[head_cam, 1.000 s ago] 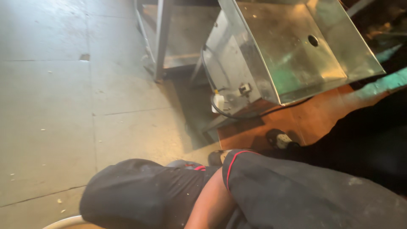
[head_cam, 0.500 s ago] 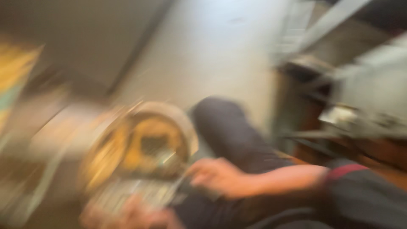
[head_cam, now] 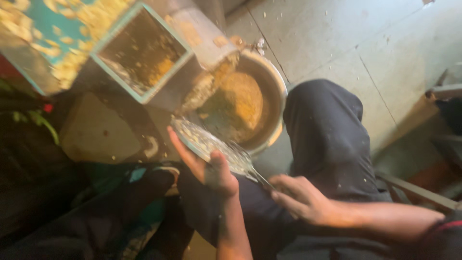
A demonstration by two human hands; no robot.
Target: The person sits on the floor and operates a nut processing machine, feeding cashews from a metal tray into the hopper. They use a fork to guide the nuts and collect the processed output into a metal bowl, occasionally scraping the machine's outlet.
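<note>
Two hands meet low in the centre of my view around a flat, round perforated skimmer (head_cam: 209,144). My left hand (head_cam: 207,168) cups the skimmer's disc from beneath, palm up, fingers pressed together along the underside and the thumb hooked over the near rim. My right hand (head_cam: 303,200) comes in from the lower right and closes on the skimmer's thin metal handle, fingers curled around it; motion blur keeps me from telling how tight the grasp is. I see pale crumbs lying across the skimmer's face.

Just beyond the disc, at upper centre, sits a large round metal basin (head_cam: 267,103) holding a yellow-brown crumbly mass; the skimmer's far edge overlaps the basin's near rim. Up in the upper left, a teal-framed square chute (head_cam: 144,55) with a grimy inside tilts toward the basin, and a teal surface (head_cam: 43,33) strewn with yellow flakes fills the corner behind it.

My dark-trousered knee (head_cam: 327,130) rises right of centre, touching the basin's side. Grey concrete floor (head_cam: 365,33) with scattered specks spreads across the upper right.
</note>
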